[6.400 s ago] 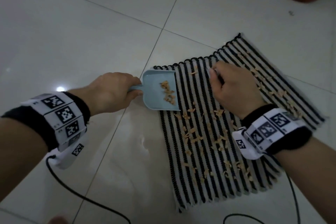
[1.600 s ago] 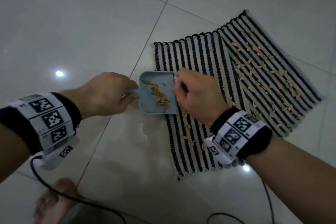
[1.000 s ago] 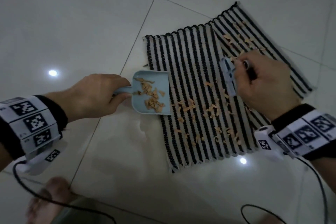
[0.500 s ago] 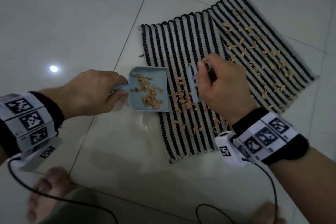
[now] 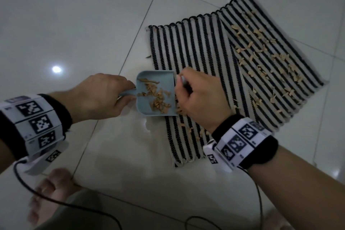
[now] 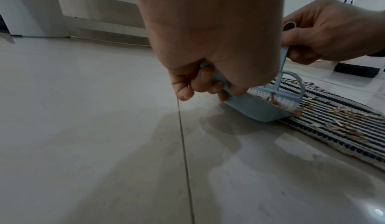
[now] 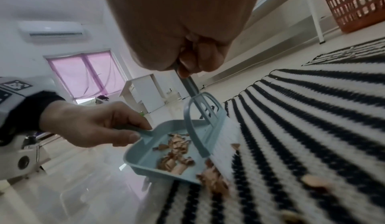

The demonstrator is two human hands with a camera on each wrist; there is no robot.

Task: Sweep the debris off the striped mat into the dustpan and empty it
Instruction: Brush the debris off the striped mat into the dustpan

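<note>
Debris (image 5: 158, 99) in the dustpan (image 5: 155, 111) has grown: half a second ago our brush (image 7: 205, 128) was out on the striped mat (image 5: 201, 46); now its bristles meet the pan's lip. Our right hand (image 5: 201, 99) grips the brush handle, our left hand (image 5: 100, 97) the pan's. Much debris still litters the mat's far half, so emptying must wait.

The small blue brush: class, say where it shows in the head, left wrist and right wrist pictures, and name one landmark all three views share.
Head: brush almost hidden under the right hand, at the dustpan's open edge.
Left wrist: right of centre, its bristles at the dustpan's mouth, handle rising into the right hand.
Right wrist: centre, handle gripped above, bristles at the dustpan's lip.
Shared landmark: the striped mat.
</note>
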